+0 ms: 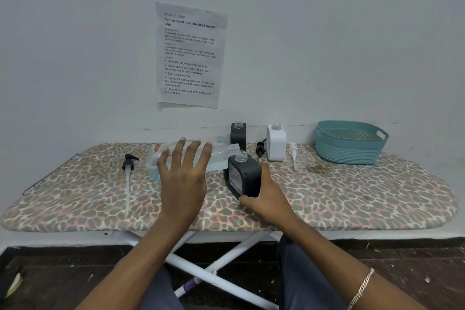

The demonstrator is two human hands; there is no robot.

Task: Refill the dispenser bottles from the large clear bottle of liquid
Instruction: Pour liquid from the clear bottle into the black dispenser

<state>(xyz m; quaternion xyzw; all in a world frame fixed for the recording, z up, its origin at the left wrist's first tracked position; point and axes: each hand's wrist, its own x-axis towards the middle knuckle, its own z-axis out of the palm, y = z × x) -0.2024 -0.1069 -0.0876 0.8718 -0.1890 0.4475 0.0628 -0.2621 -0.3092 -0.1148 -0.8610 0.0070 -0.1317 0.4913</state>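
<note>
Large clear bottle (219, 155) likely sloshy, slick: left hand (182, 181) grip splayed straight-fingered across its body; right hand (269, 199) grip wraps black dispenser bottle (249, 176).

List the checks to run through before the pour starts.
1. Black dispenser bottle uncapped: ok, its neck is open.
2. Right hand steadying it: ok, the fingers grip its side, and the bottle is tilted toward the large bottle.
3. Large clear bottle uncapped and tipped: ok, it lies nearly level.
4. Mouth lined up over the neck: cannot tell, they are close but the depth is unclear.
5. Left hand hold secure: cannot tell, the fingers are spread across the bottle and the thumb is hidden.
6. Liquid left: ok, blue liquid is pooled inside.
</note>
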